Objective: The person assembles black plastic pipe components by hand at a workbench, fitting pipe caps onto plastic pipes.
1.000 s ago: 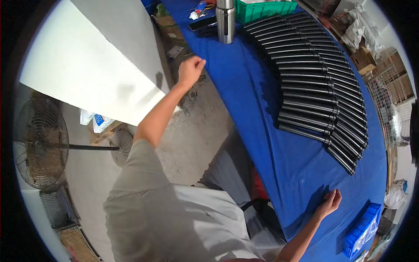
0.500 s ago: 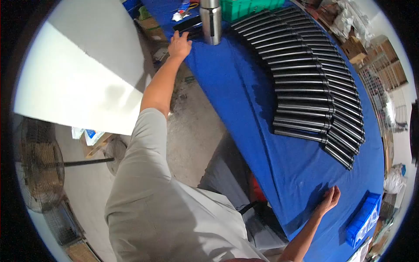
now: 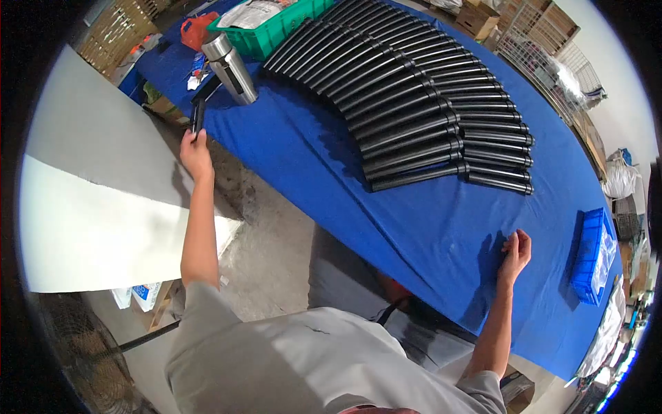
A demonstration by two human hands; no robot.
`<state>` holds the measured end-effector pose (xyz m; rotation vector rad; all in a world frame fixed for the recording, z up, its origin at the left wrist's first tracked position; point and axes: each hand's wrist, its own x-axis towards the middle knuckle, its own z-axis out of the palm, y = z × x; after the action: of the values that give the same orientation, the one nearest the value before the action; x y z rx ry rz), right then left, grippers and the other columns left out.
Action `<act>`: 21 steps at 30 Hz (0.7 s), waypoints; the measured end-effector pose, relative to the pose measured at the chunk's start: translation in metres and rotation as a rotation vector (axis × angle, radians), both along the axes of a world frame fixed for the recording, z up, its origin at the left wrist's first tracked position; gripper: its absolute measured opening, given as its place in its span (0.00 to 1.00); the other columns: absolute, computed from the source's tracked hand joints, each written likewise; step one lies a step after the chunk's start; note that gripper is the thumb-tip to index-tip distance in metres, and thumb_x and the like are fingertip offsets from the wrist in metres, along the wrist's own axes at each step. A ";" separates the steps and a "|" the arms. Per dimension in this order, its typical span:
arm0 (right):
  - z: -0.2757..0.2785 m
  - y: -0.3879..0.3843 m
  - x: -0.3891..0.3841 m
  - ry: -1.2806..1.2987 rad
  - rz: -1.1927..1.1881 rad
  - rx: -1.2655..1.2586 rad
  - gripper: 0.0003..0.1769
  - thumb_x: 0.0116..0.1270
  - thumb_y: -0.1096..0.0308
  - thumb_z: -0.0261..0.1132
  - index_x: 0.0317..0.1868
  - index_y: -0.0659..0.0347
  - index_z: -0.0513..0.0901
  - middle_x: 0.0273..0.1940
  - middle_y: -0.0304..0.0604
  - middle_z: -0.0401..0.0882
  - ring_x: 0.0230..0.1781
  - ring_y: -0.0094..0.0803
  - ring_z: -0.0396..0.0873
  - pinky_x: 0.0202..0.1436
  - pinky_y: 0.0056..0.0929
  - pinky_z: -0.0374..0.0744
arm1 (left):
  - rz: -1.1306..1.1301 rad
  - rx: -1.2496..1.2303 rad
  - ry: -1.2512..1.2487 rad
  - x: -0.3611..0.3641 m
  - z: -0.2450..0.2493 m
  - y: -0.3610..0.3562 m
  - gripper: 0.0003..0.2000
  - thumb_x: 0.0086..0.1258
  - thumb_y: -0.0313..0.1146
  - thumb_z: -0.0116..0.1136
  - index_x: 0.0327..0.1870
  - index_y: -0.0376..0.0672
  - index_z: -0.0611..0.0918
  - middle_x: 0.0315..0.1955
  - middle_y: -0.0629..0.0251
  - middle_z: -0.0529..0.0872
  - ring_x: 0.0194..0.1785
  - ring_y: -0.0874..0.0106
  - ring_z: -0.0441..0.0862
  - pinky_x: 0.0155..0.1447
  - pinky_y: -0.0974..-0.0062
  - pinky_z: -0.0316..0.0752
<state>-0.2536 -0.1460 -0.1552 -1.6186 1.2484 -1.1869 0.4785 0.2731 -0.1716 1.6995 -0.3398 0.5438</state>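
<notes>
At the far left, our left hand (image 3: pixel 196 153) gripped a black phone (image 3: pixel 198 114) at the edge of the blue table (image 3: pixel 414 228), near a steel flask (image 3: pixel 229 61). Black tubes (image 3: pixel 414 96) lay in rows mid-table. Near right, our right hand (image 3: pixel 516 252) rested on the cloth, fingers loosely bent and holding nothing, beside a blue bin (image 3: pixel 592 255).

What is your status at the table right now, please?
Left hand gripping phone at table edge. Right hand open on table, empty. Flask close beside phone; tubes clear.
</notes>
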 end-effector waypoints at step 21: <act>0.241 0.197 0.043 0.020 0.481 -0.801 0.38 0.71 0.44 0.69 0.68 0.65 0.71 0.61 0.71 0.76 0.58 0.53 0.83 0.55 0.48 0.89 | -1.720 -0.263 -0.362 -0.425 0.258 -0.133 0.29 0.70 0.32 0.70 0.68 0.29 0.72 0.67 0.16 0.68 0.60 0.43 0.86 0.63 0.51 0.84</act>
<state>-0.2103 0.0512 0.0858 -2.3237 0.3187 -1.4268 0.0535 0.1404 0.0863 0.5652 -1.6448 -0.4117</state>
